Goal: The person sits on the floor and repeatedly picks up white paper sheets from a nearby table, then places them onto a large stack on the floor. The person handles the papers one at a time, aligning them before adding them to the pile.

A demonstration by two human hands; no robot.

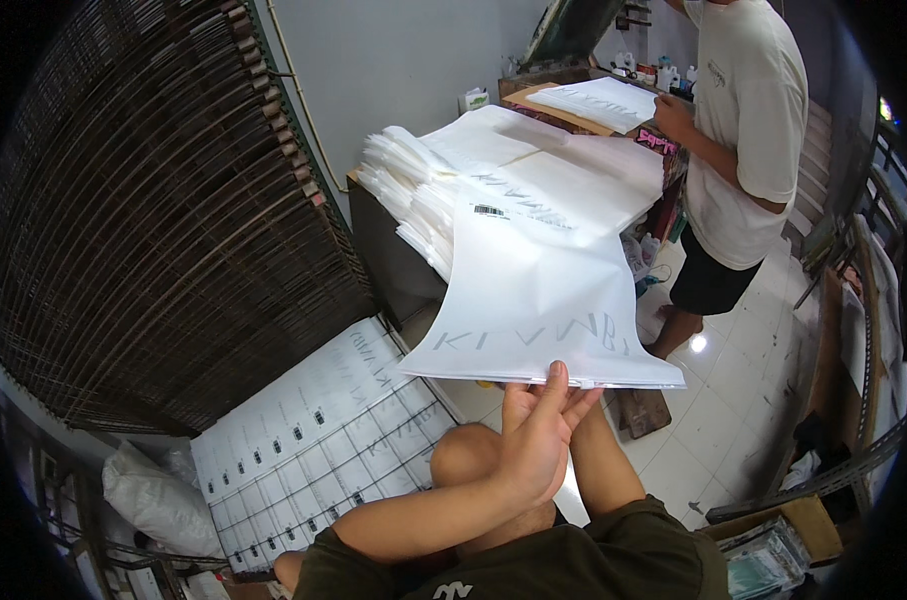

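My left hand (538, 445) pinches the near edge of a white plastic bag (543, 290), its thumb on top and its fingers beneath. The bag has large grey lettering and a small black barcode, and it bows downward between its raised near edge and the pile behind. My right forearm (608, 450) reaches up behind the left hand. Most of the right hand is hidden by the bag and the left hand, so its grip does not show. Just beyond lies a thick, uneven pile of similar white bags (413, 180) on a table.
At left stands a tall wire rack (163, 200) with raised shelves; bags in rows lie on its lowest shelf (323, 450). Another person (743, 140) stands at the back right, one hand at a printed bag (598, 102) on a board. A cardboard box (803, 530) sits at lower right.
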